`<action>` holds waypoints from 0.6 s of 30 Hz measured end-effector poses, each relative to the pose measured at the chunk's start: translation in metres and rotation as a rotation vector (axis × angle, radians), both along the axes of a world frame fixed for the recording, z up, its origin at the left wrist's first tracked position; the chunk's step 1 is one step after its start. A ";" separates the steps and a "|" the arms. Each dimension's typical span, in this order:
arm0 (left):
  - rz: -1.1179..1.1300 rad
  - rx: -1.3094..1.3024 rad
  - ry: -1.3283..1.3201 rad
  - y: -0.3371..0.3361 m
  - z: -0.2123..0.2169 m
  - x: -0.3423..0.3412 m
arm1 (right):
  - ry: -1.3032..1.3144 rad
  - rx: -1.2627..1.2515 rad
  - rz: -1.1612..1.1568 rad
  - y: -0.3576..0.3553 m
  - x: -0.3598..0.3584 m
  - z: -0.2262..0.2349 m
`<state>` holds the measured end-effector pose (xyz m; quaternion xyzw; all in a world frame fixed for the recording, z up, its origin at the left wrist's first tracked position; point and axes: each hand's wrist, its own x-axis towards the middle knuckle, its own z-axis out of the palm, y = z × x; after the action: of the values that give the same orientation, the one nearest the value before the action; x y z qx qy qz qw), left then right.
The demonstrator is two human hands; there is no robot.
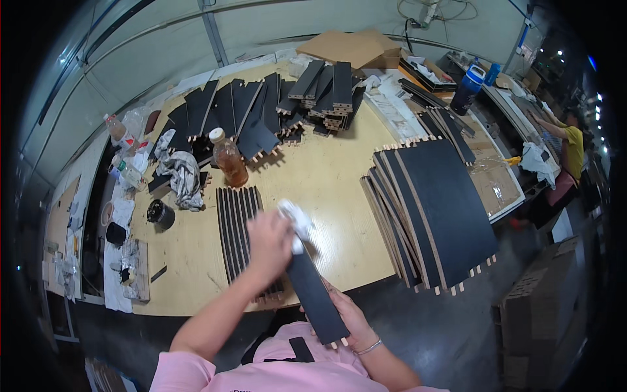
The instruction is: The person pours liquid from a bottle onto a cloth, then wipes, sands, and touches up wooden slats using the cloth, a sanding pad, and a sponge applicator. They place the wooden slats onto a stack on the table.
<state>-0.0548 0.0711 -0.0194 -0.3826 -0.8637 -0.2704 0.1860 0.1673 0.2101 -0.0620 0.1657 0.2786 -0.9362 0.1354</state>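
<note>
A narrow black board [316,297] with light wooden dowels at its near end slants in front of me. My right hand [351,319] is closed around its right edge near that end. At its far end, my left hand [269,240] is closed on a crumpled white cloth [298,221], with the fingers slightly smeared by motion. The cloth lies against the board's far end. Beside the left hand stands a row of narrow dark boards [236,225], set on edge, partly hidden by the hand and forearm.
Right of me rises a stack of wide black boards [447,209] with dowels. Many black boards [255,111] are heaped at the back. A brown-liquid bottle [229,160], a grey rag [181,175] and a black cup [160,214] stand left. Far right, another person [573,153] works.
</note>
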 end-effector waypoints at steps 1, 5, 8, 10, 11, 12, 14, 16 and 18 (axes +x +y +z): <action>-0.112 0.022 -0.054 -0.001 -0.007 0.031 | 0.012 -0.035 -0.014 0.000 -0.003 -0.007; -0.269 0.156 -0.462 -0.023 -0.017 0.101 | -0.001 0.240 -0.125 0.018 -0.027 -0.044; 0.074 0.725 -1.300 -0.072 -0.032 0.069 | -0.047 0.365 -0.034 0.030 -0.041 -0.070; 0.086 0.866 -1.348 -0.096 -0.007 0.050 | -0.064 0.403 -0.024 0.035 -0.053 -0.092; 0.103 0.928 -1.340 -0.106 0.000 0.042 | -0.055 0.805 0.068 0.043 -0.058 -0.109; 0.131 0.990 -1.332 -0.117 0.006 0.037 | -0.048 1.201 0.169 0.043 -0.061 -0.122; 0.184 1.079 -1.322 -0.141 0.006 0.037 | -0.039 1.558 0.195 0.030 -0.075 -0.082; 0.168 1.185 -1.309 -0.165 -0.004 0.034 | -0.008 1.990 0.116 0.025 -0.093 -0.044; 0.185 1.337 -1.401 -0.168 -0.010 0.027 | 0.021 1.885 0.095 0.028 -0.126 -0.034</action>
<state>-0.0280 -0.0973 -0.0295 0.1190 -0.4736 -0.8558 -0.1707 0.0412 0.2376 -0.0962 0.1871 0.9286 -0.3200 -0.0189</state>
